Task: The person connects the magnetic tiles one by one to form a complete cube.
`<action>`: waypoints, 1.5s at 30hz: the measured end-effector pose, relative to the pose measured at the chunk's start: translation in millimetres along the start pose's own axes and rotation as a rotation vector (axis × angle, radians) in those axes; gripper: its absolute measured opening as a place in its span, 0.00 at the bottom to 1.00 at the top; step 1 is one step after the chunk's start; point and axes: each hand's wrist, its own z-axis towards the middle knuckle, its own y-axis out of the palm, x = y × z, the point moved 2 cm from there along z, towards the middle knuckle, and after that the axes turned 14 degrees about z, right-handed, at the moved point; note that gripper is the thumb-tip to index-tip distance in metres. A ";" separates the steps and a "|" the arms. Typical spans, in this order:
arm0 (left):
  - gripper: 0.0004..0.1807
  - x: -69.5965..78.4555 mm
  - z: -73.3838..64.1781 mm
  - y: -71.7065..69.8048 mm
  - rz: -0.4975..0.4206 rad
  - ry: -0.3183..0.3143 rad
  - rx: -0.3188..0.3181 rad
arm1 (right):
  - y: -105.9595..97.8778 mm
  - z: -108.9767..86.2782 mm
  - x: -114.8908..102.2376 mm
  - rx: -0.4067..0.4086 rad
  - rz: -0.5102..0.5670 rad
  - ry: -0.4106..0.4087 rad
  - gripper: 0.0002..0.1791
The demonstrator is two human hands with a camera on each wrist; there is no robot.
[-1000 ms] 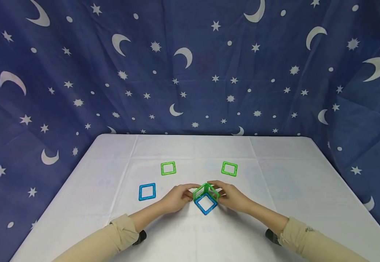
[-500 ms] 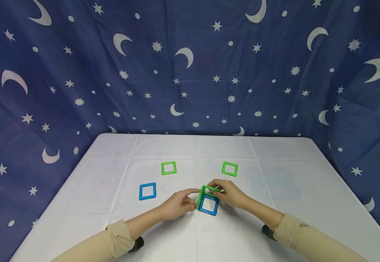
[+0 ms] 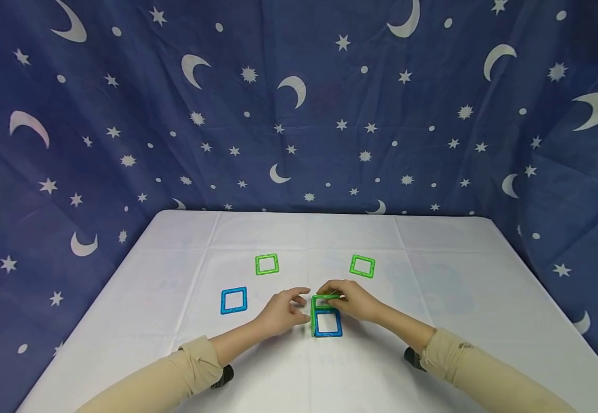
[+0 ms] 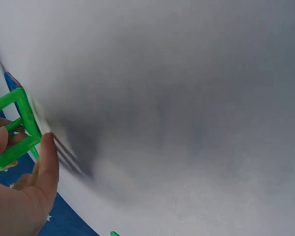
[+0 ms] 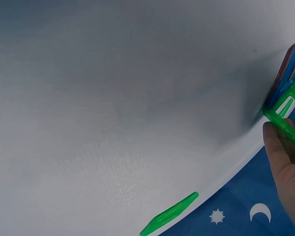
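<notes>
Near the middle of the table sits a small structure of square magnetic tiles: a blue tile (image 3: 328, 335) in front, with green tiles (image 3: 313, 322) rising at its left and back. My right hand (image 3: 356, 300) pinches the back green tile by its top edge. On the left side, my left hand (image 3: 279, 312) has its fingers spread, the thumb close to the left green tile; whether it touches is unclear. The left wrist view shows that green tile (image 4: 23, 105) beside a raised fingertip. In the right wrist view, fingers are against the green tile (image 5: 285, 129).
Behind the structure lie two loose green tiles, one left (image 3: 258, 265) and one right (image 3: 372, 267). A loose blue tile (image 3: 234, 311) lies left of my left hand. White cloth (image 3: 433, 275) covers the table; a dark blue curtain (image 3: 299, 155) hangs behind it.
The structure has turned from corner-on to squarely facing me. My left hand has drawn slightly away from it, fingers spreading. My right hand has shifted left onto the back tile.
</notes>
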 end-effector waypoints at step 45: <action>0.09 -3.6 9.9 -3.0 0.039 0.038 0.042 | -83.5 18.4 63.6 0.169 -0.356 0.230 0.37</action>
